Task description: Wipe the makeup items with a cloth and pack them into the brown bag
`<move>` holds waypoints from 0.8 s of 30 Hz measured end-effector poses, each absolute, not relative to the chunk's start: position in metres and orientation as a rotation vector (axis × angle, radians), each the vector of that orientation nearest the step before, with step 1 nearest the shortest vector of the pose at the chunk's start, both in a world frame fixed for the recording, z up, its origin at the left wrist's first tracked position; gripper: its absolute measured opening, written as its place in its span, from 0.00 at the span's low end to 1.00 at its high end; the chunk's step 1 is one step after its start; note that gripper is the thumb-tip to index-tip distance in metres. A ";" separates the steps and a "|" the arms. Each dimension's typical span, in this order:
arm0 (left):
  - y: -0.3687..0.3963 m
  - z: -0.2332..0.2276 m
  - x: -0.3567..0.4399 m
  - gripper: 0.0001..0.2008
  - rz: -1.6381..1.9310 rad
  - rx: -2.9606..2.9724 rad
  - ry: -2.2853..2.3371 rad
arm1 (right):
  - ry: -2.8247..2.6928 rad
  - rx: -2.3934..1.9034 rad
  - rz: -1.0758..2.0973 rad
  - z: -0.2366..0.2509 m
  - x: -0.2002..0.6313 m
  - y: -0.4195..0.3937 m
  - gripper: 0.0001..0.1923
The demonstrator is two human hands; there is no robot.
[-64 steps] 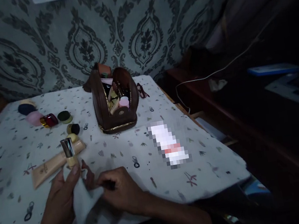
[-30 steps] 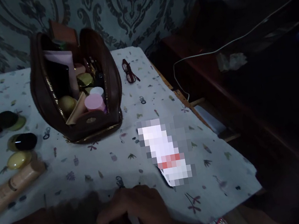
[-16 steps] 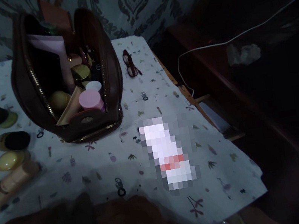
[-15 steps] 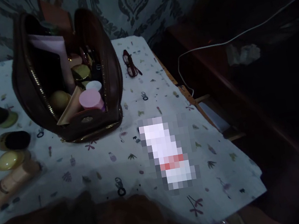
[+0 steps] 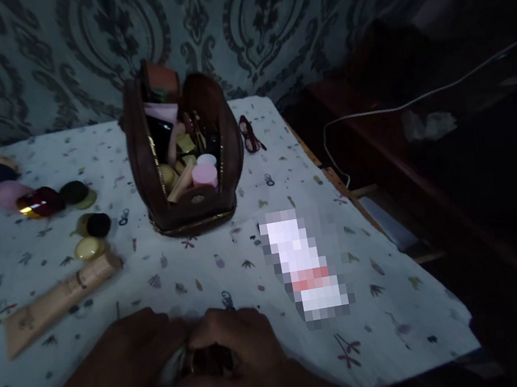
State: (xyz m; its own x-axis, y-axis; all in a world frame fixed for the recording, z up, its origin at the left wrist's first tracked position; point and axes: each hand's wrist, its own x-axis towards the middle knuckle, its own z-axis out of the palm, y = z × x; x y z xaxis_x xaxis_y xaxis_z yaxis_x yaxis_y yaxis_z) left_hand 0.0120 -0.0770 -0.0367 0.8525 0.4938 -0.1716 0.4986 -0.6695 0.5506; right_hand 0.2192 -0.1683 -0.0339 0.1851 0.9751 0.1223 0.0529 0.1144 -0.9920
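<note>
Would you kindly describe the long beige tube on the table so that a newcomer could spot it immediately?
Start at the open brown pouch standing on the patterned tablecloth. To its left and nearer the camera, past small round compacts, lies the beige tube, flat and slanted, its cap end beside a yellow compact. It is the only long, slender item there; its neighbours are all small and rounded.

Open worktop (image 5: 211, 264) lies between the pouch (image 5: 183, 160), the tube (image 5: 61, 299) and the blurred packet (image 5: 305, 265).
</note>
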 end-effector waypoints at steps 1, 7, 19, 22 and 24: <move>-0.072 -0.031 0.020 0.18 0.011 2.447 0.690 | -1.176 -1.222 0.922 -0.033 0.220 -0.169 0.15; -0.061 -0.007 0.026 0.13 0.073 2.553 0.669 | -1.256 -1.216 0.719 -0.018 0.242 -0.178 0.05; -0.039 0.017 0.035 0.17 0.058 2.219 0.694 | -1.275 -1.340 0.633 0.044 0.293 -0.182 0.06; -0.035 0.030 0.047 0.18 0.089 2.159 0.737 | -1.180 -1.385 0.703 0.057 0.301 -0.174 0.05; -0.035 0.036 0.055 0.20 0.164 2.144 0.781 | -1.126 -1.405 0.758 0.061 0.305 -0.166 0.09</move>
